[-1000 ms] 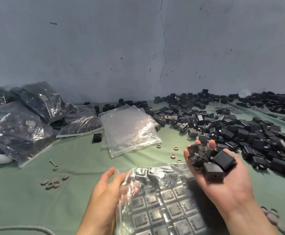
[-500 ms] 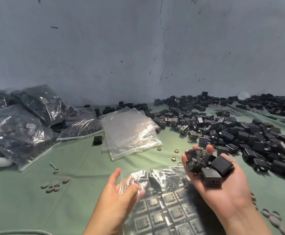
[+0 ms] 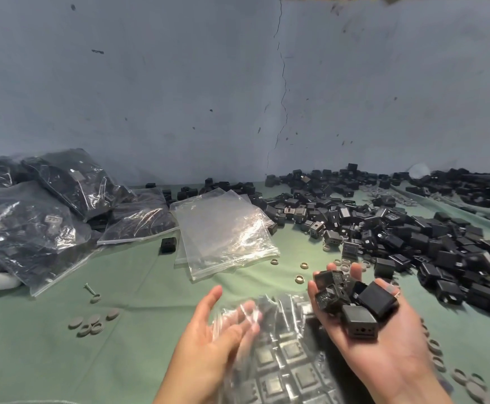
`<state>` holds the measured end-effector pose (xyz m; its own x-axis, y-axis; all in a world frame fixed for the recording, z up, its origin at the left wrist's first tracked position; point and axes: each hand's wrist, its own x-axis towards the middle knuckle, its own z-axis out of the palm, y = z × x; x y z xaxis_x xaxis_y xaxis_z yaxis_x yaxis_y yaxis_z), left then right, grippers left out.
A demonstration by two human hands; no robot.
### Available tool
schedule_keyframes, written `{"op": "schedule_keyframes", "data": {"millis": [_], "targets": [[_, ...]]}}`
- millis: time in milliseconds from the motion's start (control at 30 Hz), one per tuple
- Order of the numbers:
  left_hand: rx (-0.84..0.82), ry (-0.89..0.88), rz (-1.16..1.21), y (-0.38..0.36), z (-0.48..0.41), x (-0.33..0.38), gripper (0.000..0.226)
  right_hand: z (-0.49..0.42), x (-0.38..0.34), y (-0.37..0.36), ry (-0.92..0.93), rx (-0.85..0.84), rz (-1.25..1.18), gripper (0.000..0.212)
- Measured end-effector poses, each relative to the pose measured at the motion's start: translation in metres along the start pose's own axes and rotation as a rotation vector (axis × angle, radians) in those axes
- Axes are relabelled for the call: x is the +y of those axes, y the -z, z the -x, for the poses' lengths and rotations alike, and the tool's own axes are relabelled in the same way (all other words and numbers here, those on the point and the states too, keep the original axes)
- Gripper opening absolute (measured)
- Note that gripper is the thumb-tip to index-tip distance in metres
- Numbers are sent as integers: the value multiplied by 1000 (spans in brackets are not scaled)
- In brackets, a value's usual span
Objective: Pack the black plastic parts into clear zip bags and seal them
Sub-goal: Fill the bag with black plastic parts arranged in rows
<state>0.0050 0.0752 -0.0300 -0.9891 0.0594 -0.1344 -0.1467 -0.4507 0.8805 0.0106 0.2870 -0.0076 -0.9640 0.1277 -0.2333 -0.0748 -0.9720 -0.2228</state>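
The step in hand is the filling of one bag; I judge it partly done, and sealing has not come yet. I take the stack of empty bags [image 3: 226, 228] in the middle of the table [image 3: 150, 287] as my landmark.

In front of this stack, close to the person, lies the open bag [image 3: 284, 360], with black parts visible in rows under the clear film. The left hand [image 3: 208, 342] is at the mouth of this bag, in front of the stack and a little to its left. Its fingers are stretched and lie against the film, and the thumb stands apart. They are blurred, but I see no pinch on the film.

The right hand [image 3: 383, 354] is in front of the stack and to its right, just beside the bag mouth. It is palm up and cupped, with the fingers curled around a handful of parts [image 3: 351, 304].

To the right of the stack and behind it spreads the big pile of loose parts [image 3: 412, 234]. To the left of the stack are the filled bags [image 3: 34, 223]. Small grey rings [image 3: 92, 322] lie on the table in front of the stack, to the left.

The next move, in my judgement, is to tip the handful into the bag. For this the left hand must hold the mouth wide, because the thin film is limp and parts may slide off beside it.
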Motion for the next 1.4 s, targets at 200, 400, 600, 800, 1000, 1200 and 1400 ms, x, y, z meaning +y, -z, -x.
{"op": "schedule_keyframes", "data": {"millis": [200,400,600,800,1000,1200,1400], "targets": [[-16,52,48,2,2,10,61,2,-1,-1,-14,5,-12,32],[-26,109,74,-5,4,17,44,3,-2,-2,-67,-1,-43,32],[62,58,-24,-8,7,20,27,5,0,-3,-120,12,-3,34],[8,146,-92,-17,19,23,25,0,-2,-3,-48,46,-25,33],[31,161,-24,-26,21,32,28,1,0,-5,-32,34,-34,34],[318,-114,-414,-6,16,29,21,6,6,-9,-60,-2,-75,37],[178,-769,-1086,-19,34,20,31,14,22,-14,-147,-50,-38,34]]}}
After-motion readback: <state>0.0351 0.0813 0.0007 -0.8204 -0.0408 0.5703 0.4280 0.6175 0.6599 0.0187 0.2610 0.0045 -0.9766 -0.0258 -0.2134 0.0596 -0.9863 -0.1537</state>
